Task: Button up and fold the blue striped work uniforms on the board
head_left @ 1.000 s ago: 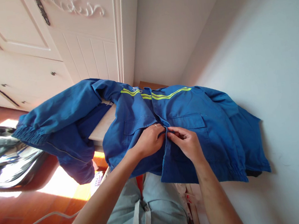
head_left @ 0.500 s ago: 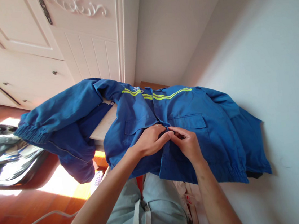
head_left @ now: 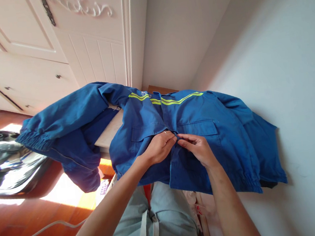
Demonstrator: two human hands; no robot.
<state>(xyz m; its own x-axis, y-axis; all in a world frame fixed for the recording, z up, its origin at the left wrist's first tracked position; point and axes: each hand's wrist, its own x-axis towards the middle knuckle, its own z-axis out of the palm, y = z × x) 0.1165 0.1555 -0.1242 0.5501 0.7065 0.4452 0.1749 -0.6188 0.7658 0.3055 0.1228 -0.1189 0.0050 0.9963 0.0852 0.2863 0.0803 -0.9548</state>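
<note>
A blue work jacket [head_left: 230,147] with yellow-green stripes across the chest lies spread out, front side up, collar end away from me. Its left-hand sleeve [head_left: 68,115] hangs out over a darker blue garment [head_left: 79,158]. At the middle of the jacket's front opening, my left hand [head_left: 161,146] pinches one edge of the cloth, a ring on one finger. Close against it, my right hand [head_left: 197,147] pinches the facing edge between thumb and fingers. Whatever fastener lies between the fingertips is too small and covered to make out.
The jacket rests on a pale board or tabletop [head_left: 109,135]. A white cabinet [head_left: 92,53] stands behind, and a white wall [head_left: 293,78] rises at the right. At left are a dark container of clothes [head_left: 5,167] and a white cable [head_left: 39,228] on the wooden floor.
My left thumb has drawn back from the right fingertips, and my right hand has shifted slightly. Both hands still hold the jacket's front edges; the lower front edge has moved a little right.
</note>
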